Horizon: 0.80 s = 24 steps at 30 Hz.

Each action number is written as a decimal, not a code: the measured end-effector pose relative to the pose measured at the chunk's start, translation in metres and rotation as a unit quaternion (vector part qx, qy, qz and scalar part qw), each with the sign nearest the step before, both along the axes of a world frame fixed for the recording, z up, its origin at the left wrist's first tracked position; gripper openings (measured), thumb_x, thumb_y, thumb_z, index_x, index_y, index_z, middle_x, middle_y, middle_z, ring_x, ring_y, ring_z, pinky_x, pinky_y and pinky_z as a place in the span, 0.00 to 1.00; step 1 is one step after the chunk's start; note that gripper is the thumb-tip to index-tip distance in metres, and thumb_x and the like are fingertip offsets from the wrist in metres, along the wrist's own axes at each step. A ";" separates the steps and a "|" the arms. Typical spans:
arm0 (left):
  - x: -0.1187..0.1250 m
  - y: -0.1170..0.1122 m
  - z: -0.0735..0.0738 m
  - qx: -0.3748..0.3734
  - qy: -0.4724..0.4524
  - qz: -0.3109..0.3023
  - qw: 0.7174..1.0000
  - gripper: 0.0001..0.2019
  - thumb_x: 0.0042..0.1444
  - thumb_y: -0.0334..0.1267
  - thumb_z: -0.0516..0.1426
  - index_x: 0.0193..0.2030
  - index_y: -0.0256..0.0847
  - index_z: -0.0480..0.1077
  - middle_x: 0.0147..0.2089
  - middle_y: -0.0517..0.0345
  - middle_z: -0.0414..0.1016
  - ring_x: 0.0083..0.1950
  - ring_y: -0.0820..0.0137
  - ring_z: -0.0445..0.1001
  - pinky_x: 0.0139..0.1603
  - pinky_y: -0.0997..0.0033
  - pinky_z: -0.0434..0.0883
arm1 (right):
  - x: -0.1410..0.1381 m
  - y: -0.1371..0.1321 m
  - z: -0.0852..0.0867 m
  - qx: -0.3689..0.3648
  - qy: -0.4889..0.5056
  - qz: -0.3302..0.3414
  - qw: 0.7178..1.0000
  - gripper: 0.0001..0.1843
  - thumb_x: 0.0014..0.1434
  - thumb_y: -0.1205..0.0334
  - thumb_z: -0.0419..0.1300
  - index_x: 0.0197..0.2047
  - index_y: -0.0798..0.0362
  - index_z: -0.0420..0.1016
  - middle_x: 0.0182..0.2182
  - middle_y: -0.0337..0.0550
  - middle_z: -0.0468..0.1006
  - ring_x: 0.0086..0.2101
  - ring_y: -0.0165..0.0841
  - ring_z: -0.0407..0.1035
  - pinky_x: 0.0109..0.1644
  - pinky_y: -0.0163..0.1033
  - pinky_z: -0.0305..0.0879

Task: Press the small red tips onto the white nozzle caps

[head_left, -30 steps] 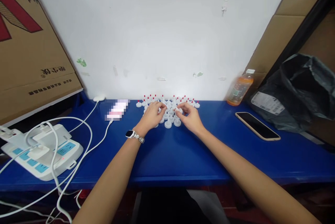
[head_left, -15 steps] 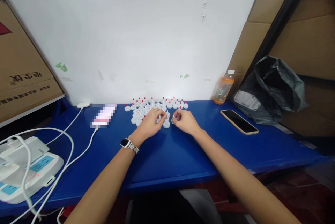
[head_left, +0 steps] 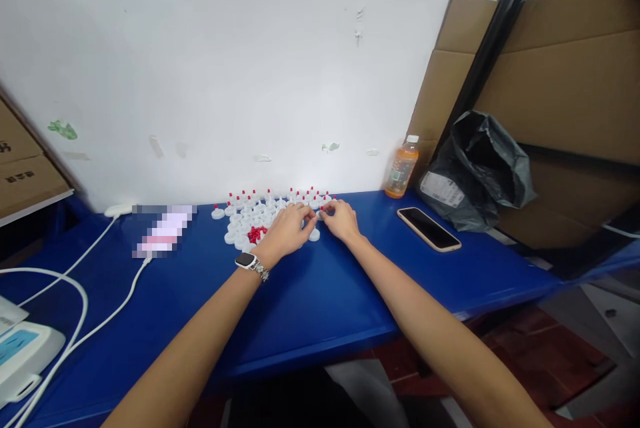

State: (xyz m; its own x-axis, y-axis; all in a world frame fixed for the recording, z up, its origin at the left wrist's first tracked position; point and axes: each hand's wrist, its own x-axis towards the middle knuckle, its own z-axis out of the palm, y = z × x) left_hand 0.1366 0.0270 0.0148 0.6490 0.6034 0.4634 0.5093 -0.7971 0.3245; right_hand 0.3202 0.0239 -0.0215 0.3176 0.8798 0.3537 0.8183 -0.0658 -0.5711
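White nozzle caps (head_left: 245, 220) and loose red tips (head_left: 256, 235) under fingertip work at the far side of the worktop (head_left: 310, 311).
The step in hand looks like handling one small piece at the right end of the cluster, where several caps stand red-tipped along the wall (head_left: 210, 81); the next move seems to call for a light, steady pinch that spares the neighbours. The right hand (head_left: 342, 220) has thumb and finger nearly together beside a red-tipped cap, its grip unclear; the left hand (head_left: 290, 231) is half curled, fingertips close, its hold hidden. The bottle (head_left: 401, 170) and the bag's label (head_left: 443, 189) carry print too small to read; the left carton (head_left: 25, 175) shows cut-off characters, no legible brand.
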 end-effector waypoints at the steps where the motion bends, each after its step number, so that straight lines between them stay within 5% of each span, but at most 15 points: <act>1: -0.001 0.000 -0.001 0.002 -0.014 0.004 1.000 0.09 0.66 0.40 0.50 0.41 0.42 0.71 0.41 0.53 0.75 0.45 0.61 0.71 0.47 0.59 0.67 | 0.000 0.000 0.001 0.020 0.007 0.010 1.000 0.10 0.59 0.57 0.59 0.41 0.49 0.80 0.44 0.46 0.77 0.49 0.40 0.69 0.56 0.46 0.61; 6: -0.016 -0.008 -0.001 0.006 -0.078 0.039 0.996 0.10 0.68 0.44 0.49 0.47 0.43 0.67 0.43 0.54 0.73 0.45 0.63 0.72 0.45 0.62 0.68 | -0.019 -0.019 0.014 0.155 0.062 0.144 0.975 0.09 0.59 0.61 0.58 0.41 0.51 0.76 0.43 0.44 0.77 0.42 0.34 0.71 0.47 0.38 0.66; 10: -0.031 -0.017 0.005 0.015 -0.045 0.059 0.997 0.11 0.69 0.46 0.47 0.42 0.43 0.64 0.39 0.54 0.72 0.40 0.63 0.72 0.39 0.64 0.67 | -0.050 -0.041 0.023 0.154 0.104 0.237 0.954 0.09 0.60 0.62 0.56 0.42 0.51 0.74 0.37 0.40 0.78 0.31 0.29 0.70 0.37 0.34 0.65; 14: -0.049 -0.021 0.008 0.055 0.017 0.064 0.996 0.13 0.71 0.43 0.42 0.40 0.43 0.63 0.38 0.53 0.70 0.40 0.62 0.71 0.41 0.62 0.67 | -0.075 -0.054 0.024 0.151 0.140 0.250 0.946 0.10 0.58 0.62 0.57 0.43 0.51 0.73 0.29 0.36 0.76 0.27 0.28 0.67 0.35 0.33 0.64; 18: -0.072 -0.020 0.008 0.049 0.017 0.056 0.997 0.15 0.72 0.42 0.41 0.40 0.42 0.63 0.37 0.54 0.70 0.40 0.64 0.71 0.42 0.64 0.67 | -0.098 -0.056 0.028 0.161 0.130 0.272 0.940 0.13 0.58 0.64 0.57 0.47 0.50 0.72 0.34 0.37 0.78 0.30 0.30 0.70 0.39 0.35 0.66; 21: -0.086 -0.016 0.006 0.028 -0.046 0.044 0.998 0.15 0.72 0.42 0.41 0.35 0.42 0.62 0.33 0.57 0.70 0.35 0.67 0.70 0.39 0.66 0.65 | -0.114 -0.050 0.032 0.191 0.095 0.292 0.932 0.14 0.59 0.66 0.55 0.49 0.50 0.71 0.40 0.41 0.79 0.34 0.32 0.71 0.44 0.37 0.67; 24: -0.095 -0.008 0.006 0.002 -0.178 0.118 0.977 0.20 0.72 0.45 0.40 0.28 0.43 0.56 0.24 0.62 0.62 0.27 0.71 0.63 0.31 0.68 0.60 | -0.123 -0.040 0.033 0.222 0.057 0.260 0.938 0.11 0.61 0.65 0.54 0.47 0.51 0.72 0.44 0.46 0.77 0.35 0.34 0.71 0.45 0.40 0.67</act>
